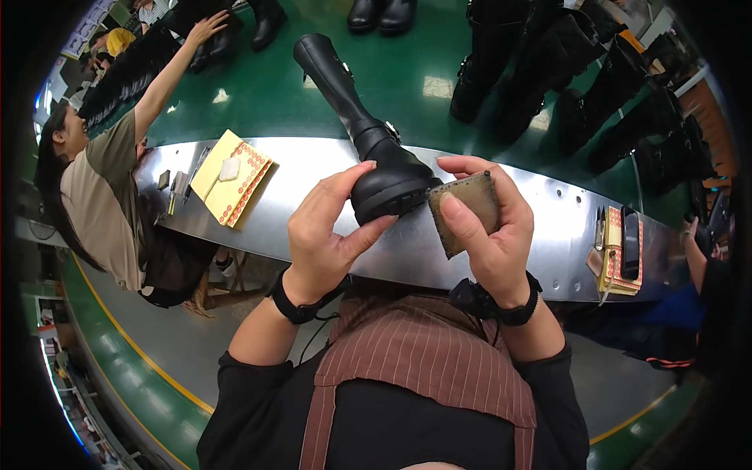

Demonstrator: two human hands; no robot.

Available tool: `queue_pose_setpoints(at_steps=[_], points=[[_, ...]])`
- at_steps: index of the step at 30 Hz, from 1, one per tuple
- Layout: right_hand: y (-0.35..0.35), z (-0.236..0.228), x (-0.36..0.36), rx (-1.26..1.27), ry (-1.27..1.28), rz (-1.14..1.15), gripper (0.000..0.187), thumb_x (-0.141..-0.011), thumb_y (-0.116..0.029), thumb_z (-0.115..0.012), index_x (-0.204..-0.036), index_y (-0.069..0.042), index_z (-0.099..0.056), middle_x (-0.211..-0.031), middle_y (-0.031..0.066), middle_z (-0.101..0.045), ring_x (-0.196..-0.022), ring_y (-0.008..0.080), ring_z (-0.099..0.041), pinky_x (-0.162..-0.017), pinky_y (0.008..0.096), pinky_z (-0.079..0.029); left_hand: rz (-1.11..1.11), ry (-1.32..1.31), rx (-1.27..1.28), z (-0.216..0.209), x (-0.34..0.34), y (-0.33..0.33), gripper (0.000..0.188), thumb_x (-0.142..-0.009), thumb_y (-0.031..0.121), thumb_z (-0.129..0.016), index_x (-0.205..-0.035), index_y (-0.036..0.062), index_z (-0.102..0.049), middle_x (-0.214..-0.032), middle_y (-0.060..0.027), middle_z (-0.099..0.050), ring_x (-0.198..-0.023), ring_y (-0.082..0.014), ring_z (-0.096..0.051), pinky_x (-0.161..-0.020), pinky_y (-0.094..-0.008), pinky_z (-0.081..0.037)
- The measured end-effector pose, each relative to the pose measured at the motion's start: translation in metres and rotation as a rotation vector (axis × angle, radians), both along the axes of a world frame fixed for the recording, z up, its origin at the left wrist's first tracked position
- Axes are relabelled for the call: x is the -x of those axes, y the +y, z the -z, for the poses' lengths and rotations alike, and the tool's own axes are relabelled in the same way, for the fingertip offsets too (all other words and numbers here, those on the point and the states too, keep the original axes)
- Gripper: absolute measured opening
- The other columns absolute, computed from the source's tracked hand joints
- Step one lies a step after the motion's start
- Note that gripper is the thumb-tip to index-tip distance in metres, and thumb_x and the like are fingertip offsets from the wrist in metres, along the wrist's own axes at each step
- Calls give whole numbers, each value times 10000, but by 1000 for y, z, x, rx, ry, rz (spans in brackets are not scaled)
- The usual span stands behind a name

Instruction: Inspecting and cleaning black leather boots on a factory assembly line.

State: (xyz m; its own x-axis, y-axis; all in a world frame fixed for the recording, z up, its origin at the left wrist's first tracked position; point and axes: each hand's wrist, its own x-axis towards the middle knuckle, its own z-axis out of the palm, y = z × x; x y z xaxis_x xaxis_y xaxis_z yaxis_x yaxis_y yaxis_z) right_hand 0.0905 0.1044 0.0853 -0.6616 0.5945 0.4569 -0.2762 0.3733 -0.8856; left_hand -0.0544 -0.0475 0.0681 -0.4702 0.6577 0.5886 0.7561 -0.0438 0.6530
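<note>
A tall black buckled boot [385, 166] lies slanted over the metal edge of the bench, its shaft pointing away and its toe toward me. My left hand [319, 231] grips the toe, with fingers on the upper and the thumb by the sole edge. In my right hand [505, 235] is a flat, square brown-grey pad [479, 196] with a dotted border, pinched under the thumb. One side of the pad is right at the boot's sole edge; I cannot tell whether they touch. The fingers behind the pad are partly hidden.
A yellow box [235, 180] with a whitish lump on it sits left, near small tools [178, 188]. On the right a dark phone [629, 243] rests on yellow-and-red card. Black boots [540, 66] crowd the green surface [407, 102]. A co-worker [106, 188] reaches across at left.
</note>
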Motion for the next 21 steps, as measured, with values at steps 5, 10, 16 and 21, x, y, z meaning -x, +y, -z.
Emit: queue_pose_setpoints(at_steps=[5, 10, 16, 21], points=[[1, -19, -9, 148, -125, -99, 294, -860, -171, -747, -1079, 10, -670, -914, 82, -696, -812, 115, -658, -718, 246, -510, 78, 75, 39, -7, -12, 1, 607, -696, 105, -853, -1246, 7, -616, -1171, -157, -675, -1053, -315, -663, -883, -383, -543], [1, -26, -21, 7, -246, -73, 253, -819, -199, -773, -929, 3, -670, -752, 96, -668, -678, 175, -664, -623, 272, -503, 187, 205, -4, -8, -23, 8, 651, -653, 81, -859, -1243, -21, -605, -1203, -168, -667, -1112, -345, -648, -942, -407, -541], [5, -24, -20, -262, -320, 290, 244, -841, -179, -761, -847, -14, -580, -664, 114, -637, -555, 203, -642, -540, 299, -477, 224, 269, 13, -8, -41, 11, 665, -618, 67, -864, -1227, -30, -614, -1191, -165, -674, -1113, -345, -648, -940, -406, -545], [15, -25, -39, 207, -197, 23, 242, -882, -204, -727, -862, 6, -608, -761, 82, -712, -660, 99, -649, -596, 250, -493, 211, 282, 15, -9, -43, 14, 629, -636, 42, -855, -1215, -24, -620, -1198, -180, -672, -1108, -346, -650, -948, -406, -535]])
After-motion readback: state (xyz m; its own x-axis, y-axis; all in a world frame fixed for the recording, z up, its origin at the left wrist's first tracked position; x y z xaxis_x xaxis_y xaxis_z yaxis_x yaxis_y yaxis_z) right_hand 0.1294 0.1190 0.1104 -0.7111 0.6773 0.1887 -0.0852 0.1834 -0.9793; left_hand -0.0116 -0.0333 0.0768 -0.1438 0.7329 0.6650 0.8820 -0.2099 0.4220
